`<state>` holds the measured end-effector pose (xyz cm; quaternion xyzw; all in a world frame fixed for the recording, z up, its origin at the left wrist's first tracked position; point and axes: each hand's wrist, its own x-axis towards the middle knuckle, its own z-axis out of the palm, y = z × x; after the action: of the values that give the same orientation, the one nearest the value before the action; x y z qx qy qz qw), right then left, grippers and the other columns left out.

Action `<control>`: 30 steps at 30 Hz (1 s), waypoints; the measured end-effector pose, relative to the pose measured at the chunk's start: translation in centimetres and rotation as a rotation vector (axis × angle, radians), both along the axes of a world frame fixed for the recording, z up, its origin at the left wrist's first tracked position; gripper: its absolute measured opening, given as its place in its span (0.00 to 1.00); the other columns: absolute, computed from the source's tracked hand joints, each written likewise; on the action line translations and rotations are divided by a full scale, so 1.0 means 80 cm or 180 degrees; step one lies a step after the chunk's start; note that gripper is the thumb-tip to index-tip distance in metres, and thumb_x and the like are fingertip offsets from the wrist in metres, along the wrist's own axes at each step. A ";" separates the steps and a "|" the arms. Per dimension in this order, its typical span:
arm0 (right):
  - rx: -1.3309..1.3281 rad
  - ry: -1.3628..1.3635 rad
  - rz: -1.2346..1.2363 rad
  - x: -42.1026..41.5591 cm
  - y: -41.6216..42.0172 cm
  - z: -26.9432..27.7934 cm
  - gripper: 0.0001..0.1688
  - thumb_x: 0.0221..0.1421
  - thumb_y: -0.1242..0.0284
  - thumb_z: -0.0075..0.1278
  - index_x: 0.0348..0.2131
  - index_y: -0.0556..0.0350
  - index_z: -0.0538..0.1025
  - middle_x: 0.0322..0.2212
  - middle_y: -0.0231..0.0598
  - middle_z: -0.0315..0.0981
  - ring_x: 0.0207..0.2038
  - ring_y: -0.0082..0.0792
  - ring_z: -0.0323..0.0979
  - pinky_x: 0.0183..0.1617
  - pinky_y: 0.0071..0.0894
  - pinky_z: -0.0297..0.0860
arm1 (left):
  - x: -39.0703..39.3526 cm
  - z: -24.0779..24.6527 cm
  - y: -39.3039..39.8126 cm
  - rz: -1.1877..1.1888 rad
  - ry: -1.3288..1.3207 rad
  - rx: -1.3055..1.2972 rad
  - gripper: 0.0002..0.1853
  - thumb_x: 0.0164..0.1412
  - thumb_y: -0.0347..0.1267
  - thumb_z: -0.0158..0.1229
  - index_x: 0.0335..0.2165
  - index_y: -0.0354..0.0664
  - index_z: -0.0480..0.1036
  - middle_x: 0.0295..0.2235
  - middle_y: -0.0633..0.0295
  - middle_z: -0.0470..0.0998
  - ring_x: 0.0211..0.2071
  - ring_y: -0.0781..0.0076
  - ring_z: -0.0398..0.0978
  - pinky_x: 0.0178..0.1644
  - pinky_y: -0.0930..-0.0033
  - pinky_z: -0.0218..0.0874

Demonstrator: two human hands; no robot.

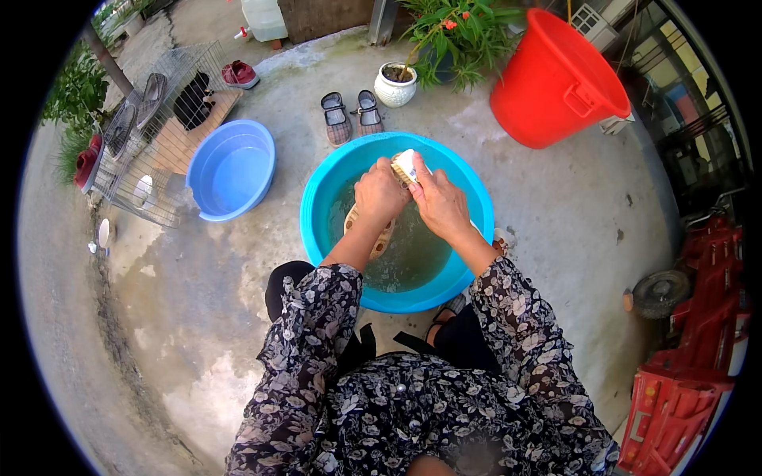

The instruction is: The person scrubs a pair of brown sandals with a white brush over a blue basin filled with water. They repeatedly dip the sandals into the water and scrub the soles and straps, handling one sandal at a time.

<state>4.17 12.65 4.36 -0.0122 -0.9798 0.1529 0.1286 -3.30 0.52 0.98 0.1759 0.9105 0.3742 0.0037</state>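
My left hand (381, 193) is closed on a tan shoe (382, 243), its sole with brown hollows showing on both sides of my wrist. Part of the shoe is hidden under that hand. In my right hand (442, 205) is a scrub brush (407, 163) with a white back and pale yellow bristles, turned towards the shoe beside my left knuckles. Both hands are over a turquoise plastic basin (309, 229) of murky water (417, 256). Something pale shows by the basin's right wall, mostly covered by my right forearm.
A blue basin (232, 166) stands at left beside a wire cage (134, 172) with a black-and-white animal (193, 102) inside. Plaid shoes (338, 122), a white flowerpot (395, 92) and a large red bucket (547, 83) stand beyond. A red wheeled vehicle (690, 369) is at right.
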 end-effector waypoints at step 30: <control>-0.1447 0.0259 -0.0804 -0.042 0.056 -0.031 0.33 0.62 0.59 0.44 0.61 0.52 0.57 0.37 0.54 0.76 0.35 0.55 0.75 0.39 0.50 0.69 | 0.022 0.017 -0.008 -0.0736 0.0300 -0.0364 0.26 0.36 0.37 0.67 0.38 0.41 0.70 0.38 0.55 0.77 0.39 0.53 0.75 0.42 0.53 0.63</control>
<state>0.78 17.17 1.84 -0.1569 -0.9049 0.3523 0.1799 -1.56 -0.09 2.30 0.2965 0.9032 0.3100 0.0141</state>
